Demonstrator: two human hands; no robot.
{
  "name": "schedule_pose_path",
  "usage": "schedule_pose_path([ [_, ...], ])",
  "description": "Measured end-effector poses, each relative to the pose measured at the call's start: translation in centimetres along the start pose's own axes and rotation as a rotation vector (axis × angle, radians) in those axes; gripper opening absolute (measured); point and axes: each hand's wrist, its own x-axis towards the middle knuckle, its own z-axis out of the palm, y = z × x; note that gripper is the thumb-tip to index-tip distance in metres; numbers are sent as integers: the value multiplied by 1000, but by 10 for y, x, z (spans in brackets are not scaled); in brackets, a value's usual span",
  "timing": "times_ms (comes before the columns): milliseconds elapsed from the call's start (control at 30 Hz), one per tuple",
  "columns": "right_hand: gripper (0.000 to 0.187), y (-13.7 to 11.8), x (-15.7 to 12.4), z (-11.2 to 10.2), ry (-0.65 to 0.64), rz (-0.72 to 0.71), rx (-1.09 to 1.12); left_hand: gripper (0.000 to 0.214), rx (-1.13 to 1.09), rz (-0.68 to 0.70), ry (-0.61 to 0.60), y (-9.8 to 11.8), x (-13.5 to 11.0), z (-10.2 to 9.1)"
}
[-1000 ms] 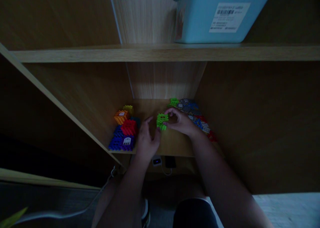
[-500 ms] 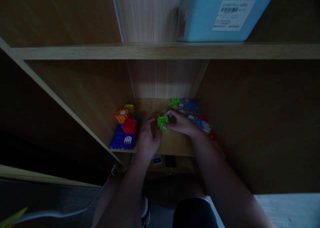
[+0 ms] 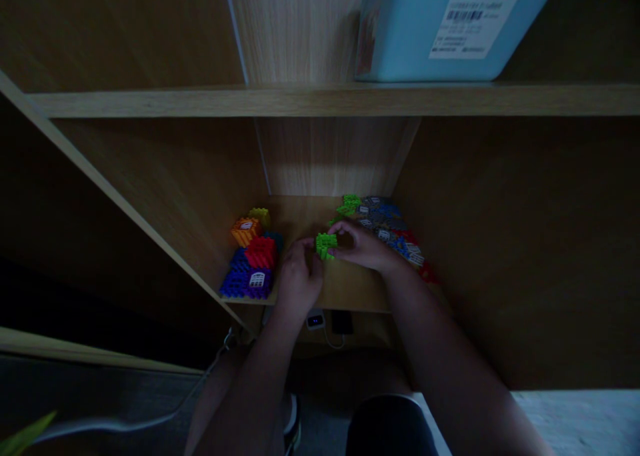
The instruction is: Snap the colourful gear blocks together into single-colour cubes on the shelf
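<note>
A bright green building-block cube with latticed, notched sides is held a little above the shelf board. My right hand pinches its right side between thumb and curved index finger. On the other side my left hand has its thumb and index finger closed in at the cube's left edge. Left of my hands stand finished-looking cubes: a red cube, an orange cube, a yellow cube and a purple cube with a white window piece. Blue pieces sit beside the purple one.
Flat loose pieces in grey, blue and red lie along the right wall, with green pieces at the back. An upper shelf edge crosses above, bearing a light-blue bin. Below the board are a white device and cable.
The left fingers have drawn in slightly against the green cube. The right hand keeps its pinch, and the view has shifted very slightly.
</note>
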Motion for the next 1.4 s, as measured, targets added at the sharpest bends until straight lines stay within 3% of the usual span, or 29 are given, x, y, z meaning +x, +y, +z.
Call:
schedule_pose_path([
  [100, 35, 0, 1, -1, 17, -10, -5, 27, -11, 0, 8, 0, 0, 0],
  [167, 30, 2, 3, -3, 100, -16, -40, 28, -13, -4, 16, 0, 0, 0],
  [267, 17, 13, 6, -6, 281, 11, -207, 29, -2, -13, 25, 0, 0, 0],
  [333, 16, 22, 7, -5, 333, 56, -378, 29, 4, -12, 19, 0, 0, 0],
  [533, 32, 32, 8, 7, 237, 160, -655, 30, 18, 3, 32, -3, -1, 2],
  [733, 28, 21, 13, 7, 156, 316, -722, 30, 10, 3, 45, -4, -1, 3],
  [1000, 13, 22, 14, 4, 166, 322, -674, 29, 9, 7, 45, -4, -1, 3],
  [1133, 10, 24, 13, 2, 238, 283, -641, 29, 8, -1, 40, -3, -1, 3],
  [1300, 29, 17, 9, -3, 406, 170, -324, 29, -10, -3, 48, -3, -1, 3],
  [1400, 39, 9, 6, -4, 370, 48, -130, 30, -6, 2, 49, -3, -1, 3],
])
